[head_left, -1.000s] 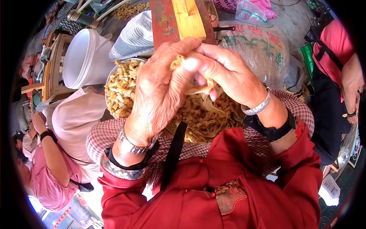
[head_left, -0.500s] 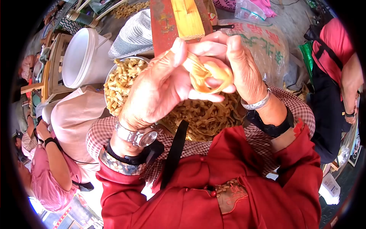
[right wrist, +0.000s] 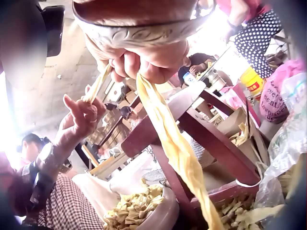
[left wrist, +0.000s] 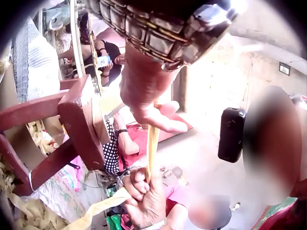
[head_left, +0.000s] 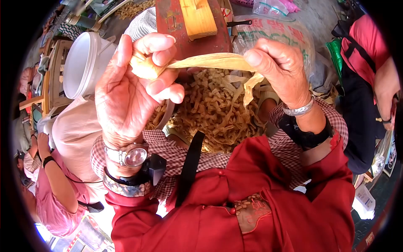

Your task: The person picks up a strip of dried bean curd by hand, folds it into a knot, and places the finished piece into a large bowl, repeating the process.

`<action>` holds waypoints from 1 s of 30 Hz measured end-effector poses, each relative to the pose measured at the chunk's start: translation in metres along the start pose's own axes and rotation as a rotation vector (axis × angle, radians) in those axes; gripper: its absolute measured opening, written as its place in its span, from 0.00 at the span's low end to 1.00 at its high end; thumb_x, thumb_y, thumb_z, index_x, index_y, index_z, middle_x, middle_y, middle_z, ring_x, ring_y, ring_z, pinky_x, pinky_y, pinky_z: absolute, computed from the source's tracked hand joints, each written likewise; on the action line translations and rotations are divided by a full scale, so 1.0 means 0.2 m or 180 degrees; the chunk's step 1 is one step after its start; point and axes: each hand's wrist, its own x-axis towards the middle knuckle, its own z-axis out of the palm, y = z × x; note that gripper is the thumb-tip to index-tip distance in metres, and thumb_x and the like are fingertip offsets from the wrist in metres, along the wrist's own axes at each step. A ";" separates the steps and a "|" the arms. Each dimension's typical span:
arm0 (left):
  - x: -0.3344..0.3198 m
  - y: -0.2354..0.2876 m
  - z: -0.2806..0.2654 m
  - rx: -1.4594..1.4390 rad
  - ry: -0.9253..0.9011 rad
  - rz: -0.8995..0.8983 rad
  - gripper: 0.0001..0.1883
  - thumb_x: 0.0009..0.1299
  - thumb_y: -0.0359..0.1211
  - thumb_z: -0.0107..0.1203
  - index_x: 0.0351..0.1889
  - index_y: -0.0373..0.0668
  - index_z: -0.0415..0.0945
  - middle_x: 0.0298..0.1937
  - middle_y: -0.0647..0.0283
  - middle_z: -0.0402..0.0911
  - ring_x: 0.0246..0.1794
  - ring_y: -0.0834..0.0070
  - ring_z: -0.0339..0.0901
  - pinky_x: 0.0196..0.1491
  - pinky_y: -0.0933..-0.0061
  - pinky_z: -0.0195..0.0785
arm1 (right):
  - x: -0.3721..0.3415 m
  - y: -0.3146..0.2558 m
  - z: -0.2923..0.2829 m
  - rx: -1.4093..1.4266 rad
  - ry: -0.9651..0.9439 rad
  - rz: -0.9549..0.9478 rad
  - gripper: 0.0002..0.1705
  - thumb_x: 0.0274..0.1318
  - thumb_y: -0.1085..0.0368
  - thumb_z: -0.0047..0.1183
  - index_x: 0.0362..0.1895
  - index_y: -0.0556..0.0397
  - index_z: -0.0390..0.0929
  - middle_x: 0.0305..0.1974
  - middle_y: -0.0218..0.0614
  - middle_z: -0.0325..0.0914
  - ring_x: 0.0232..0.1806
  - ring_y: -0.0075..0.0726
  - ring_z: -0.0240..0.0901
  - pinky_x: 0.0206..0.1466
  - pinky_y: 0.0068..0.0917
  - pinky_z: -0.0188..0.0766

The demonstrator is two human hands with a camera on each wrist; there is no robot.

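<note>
A pale yellow strip (head_left: 210, 61) is stretched between the two hands, above a heap of similar yellow-brown pieces (head_left: 218, 113). My left hand (head_left: 134, 84), palm up, grips a bunched end of it between the fingers. My right hand (head_left: 283, 69) pinches the other end between thumb and curled fingers, and a loose tail (head_left: 250, 89) hangs below. In the right wrist view the tail (right wrist: 175, 139) hangs long from the right hand (right wrist: 144, 60). The left wrist view shows the strip (left wrist: 152, 148) taut between the left hand (left wrist: 148, 96) and right hand (left wrist: 146, 199).
A red wooden bench (head_left: 168, 25) with a yellow wood block (head_left: 199, 21) stands just beyond the hands. A white bucket (head_left: 82, 63) is at the left. A bowl of knotted pieces (right wrist: 163, 211) sits below the bench. A clear plastic bag (head_left: 273, 35) lies behind; people sit on both sides.
The hands, close together around the looped strip before, have moved apart, the left hand going left and the right hand right. The strip is now drawn out between them.
</note>
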 end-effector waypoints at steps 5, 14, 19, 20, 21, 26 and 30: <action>0.05 -0.09 0.03 0.1360 0.0745 0.0302 0.34 0.73 0.55 0.38 0.57 0.31 0.66 0.39 0.57 0.74 0.23 0.81 0.70 0.24 0.78 0.71 | 0.01 0.03 0.03 0.0135 -0.0127 0.0223 0.19 0.57 0.54 0.58 0.23 0.56 0.74 0.14 0.22 0.58 0.18 0.14 0.52 0.20 0.19 0.50; 0.02 -0.11 0.04 0.2330 0.1438 -0.0178 0.08 0.70 0.34 0.51 0.38 0.37 0.73 0.18 0.71 0.67 0.11 0.90 0.54 0.13 0.88 0.46 | 0.03 -0.05 0.10 0.0523 -0.1099 0.1068 0.16 0.59 0.53 0.53 0.35 0.55 0.73 0.22 0.30 0.73 0.24 0.22 0.69 0.28 0.24 0.67; 0.02 -0.10 0.04 0.1904 0.1452 -0.0120 0.06 0.68 0.31 0.56 0.36 0.40 0.71 0.18 0.75 0.65 0.12 0.91 0.54 0.13 0.88 0.46 | 0.05 -0.13 0.16 0.1118 -0.1634 0.1571 0.17 0.63 0.53 0.46 0.34 0.57 0.70 0.21 0.29 0.71 0.17 0.23 0.64 0.23 0.24 0.65; 0.02 -0.08 0.03 0.1722 0.1427 -0.0076 0.05 0.68 0.31 0.56 0.35 0.41 0.72 0.17 0.76 0.65 0.12 0.91 0.54 0.14 0.88 0.47 | 0.07 -0.16 0.13 0.0990 -0.1733 0.1372 0.18 0.64 0.55 0.43 0.30 0.57 0.70 0.20 0.32 0.70 0.18 0.28 0.65 0.24 0.26 0.64; 0.02 -0.04 0.01 0.1313 0.1225 0.0089 0.03 0.68 0.30 0.55 0.34 0.43 0.72 0.18 0.77 0.64 0.12 0.91 0.51 0.14 0.88 0.45 | 0.07 -0.15 0.12 0.0918 -0.1603 0.1106 0.18 0.64 0.56 0.42 0.29 0.57 0.70 0.20 0.33 0.70 0.18 0.29 0.66 0.25 0.27 0.64; 0.06 0.05 0.02 0.1154 0.1220 0.0489 0.03 0.69 0.30 0.54 0.34 0.44 0.72 0.21 0.77 0.64 0.15 0.90 0.53 0.16 0.88 0.49 | 0.17 -0.14 0.01 0.0344 -0.1373 0.0631 0.19 0.64 0.57 0.44 0.26 0.59 0.71 0.20 0.33 0.69 0.23 0.27 0.67 0.30 0.25 0.64; 0.20 0.13 0.06 0.1426 0.1145 0.0492 0.03 0.69 0.31 0.53 0.33 0.44 0.72 0.20 0.76 0.64 0.16 0.89 0.54 0.17 0.86 0.51 | 0.32 -0.10 -0.06 -0.0543 -0.0920 0.0082 0.18 0.62 0.56 0.45 0.25 0.56 0.70 0.18 0.45 0.69 0.22 0.51 0.70 0.25 0.38 0.62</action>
